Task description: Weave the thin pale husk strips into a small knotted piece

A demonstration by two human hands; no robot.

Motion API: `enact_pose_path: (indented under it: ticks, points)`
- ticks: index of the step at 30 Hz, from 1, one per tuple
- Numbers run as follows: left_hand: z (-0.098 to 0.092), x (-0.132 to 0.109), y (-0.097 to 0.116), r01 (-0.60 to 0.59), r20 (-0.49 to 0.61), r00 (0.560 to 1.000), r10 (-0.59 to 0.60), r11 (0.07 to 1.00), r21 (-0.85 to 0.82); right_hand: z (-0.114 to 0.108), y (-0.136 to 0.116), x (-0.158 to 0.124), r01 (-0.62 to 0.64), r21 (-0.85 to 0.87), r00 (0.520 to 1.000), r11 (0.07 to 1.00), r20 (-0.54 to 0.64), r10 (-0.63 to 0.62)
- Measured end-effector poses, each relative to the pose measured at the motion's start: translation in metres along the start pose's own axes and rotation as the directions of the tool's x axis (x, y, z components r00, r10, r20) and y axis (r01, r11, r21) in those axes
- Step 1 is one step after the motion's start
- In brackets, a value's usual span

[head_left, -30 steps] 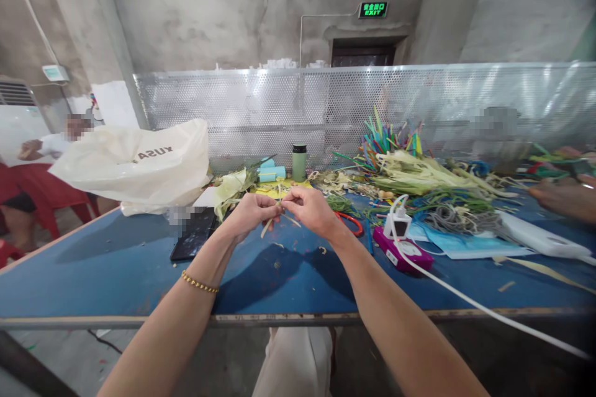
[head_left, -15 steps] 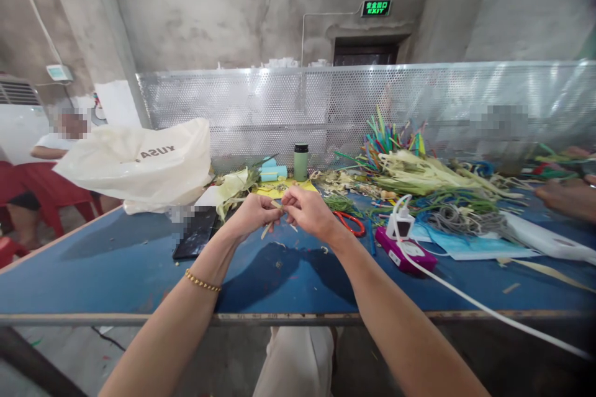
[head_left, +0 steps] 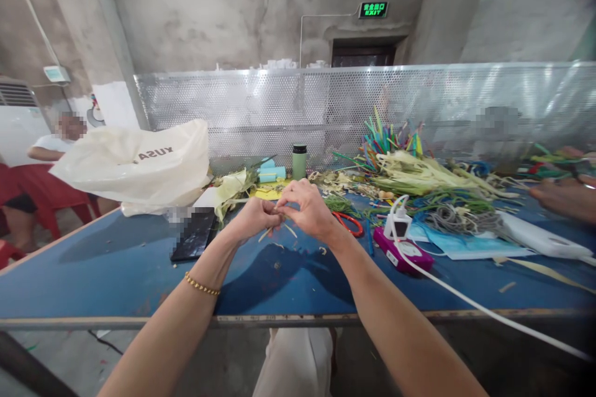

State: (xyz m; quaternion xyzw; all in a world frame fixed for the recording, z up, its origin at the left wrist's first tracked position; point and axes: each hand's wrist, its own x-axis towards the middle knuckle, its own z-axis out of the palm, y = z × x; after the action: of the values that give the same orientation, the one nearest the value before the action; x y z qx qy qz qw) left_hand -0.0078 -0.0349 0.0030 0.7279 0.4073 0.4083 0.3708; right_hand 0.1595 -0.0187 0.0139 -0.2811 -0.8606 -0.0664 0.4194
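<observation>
Over the middle of the blue table (head_left: 153, 279), my left hand (head_left: 256, 219) and my right hand (head_left: 305, 205) meet, fingertips touching. Both are closed in a pinch on a thin pale strip of corn husk (head_left: 263, 236); one end pokes out below the left fingers, and another pale end (head_left: 291, 231) hangs under the right. The rest is covered by my fingers. Small husk scraps (head_left: 323, 250) lie on the table beneath. Red-handled scissors (head_left: 349, 223) rest just right of my right wrist.
A black tablet (head_left: 193, 236) and a big white bag (head_left: 135, 161) are at left. Behind my hands stands a green bottle (head_left: 299, 162). At right lie a husk pile (head_left: 419, 173), a purple power strip (head_left: 395, 254) with a white cable (head_left: 484, 313), and another person's hand (head_left: 563, 198).
My right hand has shifted slightly left and curled over the left fingertips. The strip end below it shows longer now. My left hand has barely moved.
</observation>
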Motion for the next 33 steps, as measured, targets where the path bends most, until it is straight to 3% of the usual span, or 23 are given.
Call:
enact_pose_path:
  ticks: [5,10,17,20,24,28,30,33]
  points:
    - [0.001,-0.001,0.000,-0.037,0.127,0.991,0.033,0.999,0.029,-0.002,0.001,0.003,-0.012,0.226,0.999,0.974,-0.042,0.021]
    - [0.002,-0.002,-0.001,-0.082,0.278,0.958,0.075,0.997,0.011,0.001,0.000,0.004,-0.140,0.371,0.979,0.918,-0.087,0.184]
    - [0.001,-0.002,-0.004,-0.034,0.350,0.936,0.044,0.999,-0.034,0.005,-0.006,0.004,-0.241,0.543,0.947,0.805,-0.050,0.317]
    - [0.002,-0.002,-0.005,-0.011,0.376,0.926,0.023,0.999,-0.034,0.007,-0.008,0.005,-0.234,0.563,0.948,0.792,-0.047,0.314]
    - [0.003,-0.003,-0.003,0.043,0.331,0.943,-0.011,0.995,-0.089,0.004,-0.006,0.006,-0.264,0.565,0.947,0.782,-0.003,0.321]
    - [0.000,-0.002,0.002,0.068,0.175,0.984,-0.028,0.973,-0.221,-0.004,0.002,0.006,-0.392,0.590,0.846,0.705,-0.069,0.528]
    - [-0.003,-0.001,0.002,0.076,0.120,0.992,-0.042,0.952,-0.295,-0.008,0.003,0.005,-0.460,0.591,0.826,0.663,0.009,0.564]
    - [-0.005,0.001,0.000,0.083,0.099,0.994,-0.050,0.927,-0.366,-0.009,-0.001,0.003,-0.475,0.604,0.867,0.639,0.197,0.458]
